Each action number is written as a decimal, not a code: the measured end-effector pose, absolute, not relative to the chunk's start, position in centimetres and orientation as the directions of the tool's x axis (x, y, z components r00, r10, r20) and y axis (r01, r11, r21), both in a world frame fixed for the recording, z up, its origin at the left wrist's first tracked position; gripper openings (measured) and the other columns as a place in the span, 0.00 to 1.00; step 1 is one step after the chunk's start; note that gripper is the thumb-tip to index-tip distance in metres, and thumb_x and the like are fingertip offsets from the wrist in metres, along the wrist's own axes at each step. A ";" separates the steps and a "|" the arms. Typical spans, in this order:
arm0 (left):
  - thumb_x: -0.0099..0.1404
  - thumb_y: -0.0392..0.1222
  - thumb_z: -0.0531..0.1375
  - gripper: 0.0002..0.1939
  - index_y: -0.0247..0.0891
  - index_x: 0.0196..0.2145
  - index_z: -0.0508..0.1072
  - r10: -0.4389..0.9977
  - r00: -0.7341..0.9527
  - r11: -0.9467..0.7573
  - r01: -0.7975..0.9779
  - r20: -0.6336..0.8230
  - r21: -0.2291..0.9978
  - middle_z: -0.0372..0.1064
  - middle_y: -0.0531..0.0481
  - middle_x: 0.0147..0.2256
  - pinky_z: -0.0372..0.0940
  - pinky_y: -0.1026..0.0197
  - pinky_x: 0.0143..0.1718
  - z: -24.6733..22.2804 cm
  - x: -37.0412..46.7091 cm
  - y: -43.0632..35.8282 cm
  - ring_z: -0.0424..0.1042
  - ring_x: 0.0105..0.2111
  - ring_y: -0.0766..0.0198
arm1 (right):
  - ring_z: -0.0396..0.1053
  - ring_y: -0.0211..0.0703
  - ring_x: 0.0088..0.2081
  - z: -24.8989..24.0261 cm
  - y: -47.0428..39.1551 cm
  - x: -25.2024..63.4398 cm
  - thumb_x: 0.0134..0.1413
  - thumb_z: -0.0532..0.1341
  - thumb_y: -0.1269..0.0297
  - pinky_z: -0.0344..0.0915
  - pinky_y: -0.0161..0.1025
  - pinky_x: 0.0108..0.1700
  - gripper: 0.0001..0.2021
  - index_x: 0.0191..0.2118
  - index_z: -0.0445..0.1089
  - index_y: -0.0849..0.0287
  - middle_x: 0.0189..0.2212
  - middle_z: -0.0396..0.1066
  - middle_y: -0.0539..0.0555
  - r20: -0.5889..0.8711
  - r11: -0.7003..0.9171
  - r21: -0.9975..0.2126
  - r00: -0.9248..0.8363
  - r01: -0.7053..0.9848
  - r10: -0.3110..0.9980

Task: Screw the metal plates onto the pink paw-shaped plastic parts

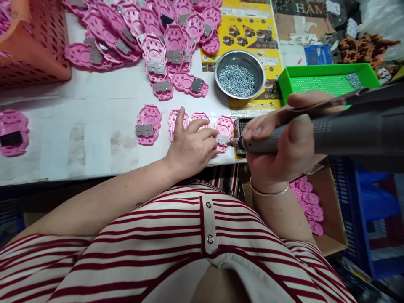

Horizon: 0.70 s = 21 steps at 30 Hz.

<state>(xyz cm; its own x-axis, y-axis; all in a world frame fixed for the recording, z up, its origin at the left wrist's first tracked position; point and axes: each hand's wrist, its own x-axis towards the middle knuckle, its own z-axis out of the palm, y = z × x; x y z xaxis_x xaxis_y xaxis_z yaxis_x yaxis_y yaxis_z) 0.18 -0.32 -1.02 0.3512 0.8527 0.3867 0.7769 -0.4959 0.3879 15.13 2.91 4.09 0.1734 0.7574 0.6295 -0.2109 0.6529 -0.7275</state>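
My right hand (280,139) is wrapped round a dark grey electric screwdriver (328,128). The tool lies level, and its bit points left at the metal plate on a pink plastic part (224,124) near the table's front edge. Fingertips of my left hand (192,145) rest at that part's left side, the fingers spread. Under and behind the left hand, two more pink parts (177,120) are partly covered. Another pink part with a grey plate (148,126) lies just left of the hand. Whether a screw sits at the bit is too small to tell.
A steel bowl of small screws (240,75) stands beyond the hands, beside a green tray (328,80). Many pink parts (151,25) are piled at the back. An orange basket (34,42) stands left. Below right, a cardboard box (331,227) holds pink parts.
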 end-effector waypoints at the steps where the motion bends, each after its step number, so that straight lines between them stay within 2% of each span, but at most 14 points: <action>1: 0.67 0.44 0.65 0.07 0.42 0.32 0.80 0.848 0.362 -0.505 0.773 0.388 0.384 0.80 0.52 0.44 0.45 0.24 0.68 -1.0 0.2 -0.4 0.71 0.55 0.48 | 0.61 0.30 0.17 3.8 3.0 15.0 0.56 0.66 0.52 0.64 0.32 0.21 0.11 0.43 0.74 0.48 0.19 0.59 0.42 0.625 0.648 -0.736 0.170 -0.195 0.762; 7: 0.69 0.43 0.63 0.09 0.44 0.31 0.81 0.855 0.373 -0.501 0.771 0.361 0.392 0.81 0.52 0.43 0.45 0.21 0.67 -0.9 0.3 -0.4 0.71 0.55 0.46 | 0.59 0.34 0.18 2.5 3.8 14.6 0.57 0.63 0.47 0.68 0.37 0.26 0.12 0.44 0.70 0.43 0.20 0.56 0.43 0.595 0.611 -0.786 0.149 -0.099 0.790; 16: 0.70 0.43 0.62 0.08 0.44 0.34 0.81 0.832 0.384 -0.527 0.773 0.401 0.352 0.81 0.53 0.42 0.36 0.21 0.70 -1.7 0.2 -0.4 0.73 0.54 0.48 | 0.57 0.36 0.18 1.9 4.1 14.0 0.59 0.61 0.45 0.68 0.40 0.26 0.11 0.45 0.68 0.40 0.22 0.58 0.44 0.597 0.605 -0.796 0.153 -0.010 0.788; 19: 0.70 0.42 0.62 0.08 0.44 0.34 0.81 0.826 0.393 -0.535 0.773 0.403 0.341 0.80 0.54 0.42 0.34 0.23 0.70 -1.7 0.2 -0.3 0.73 0.54 0.49 | 0.57 0.34 0.20 1.9 4.1 14.1 0.59 0.62 0.47 0.66 0.39 0.25 0.10 0.44 0.69 0.40 0.28 0.64 0.45 0.604 0.616 -0.788 0.180 -0.014 0.776; 21: 0.71 0.42 0.62 0.08 0.44 0.34 0.80 0.827 0.390 -0.531 0.778 0.406 0.336 0.80 0.54 0.41 0.33 0.23 0.70 -1.8 0.3 -0.3 0.73 0.53 0.49 | 0.59 0.34 0.21 1.7 4.1 14.4 0.60 0.60 0.46 0.67 0.40 0.26 0.11 0.45 0.67 0.38 0.34 0.67 0.46 0.541 0.544 -0.839 0.095 -0.015 0.836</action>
<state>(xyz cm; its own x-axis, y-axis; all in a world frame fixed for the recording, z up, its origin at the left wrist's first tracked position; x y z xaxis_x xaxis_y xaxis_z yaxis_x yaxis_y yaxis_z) 0.26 -0.26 -1.79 0.3895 0.8269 0.4056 0.7780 -0.5311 0.3356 14.42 4.09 1.74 0.0950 0.8358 0.5408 -0.0152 0.5444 -0.8387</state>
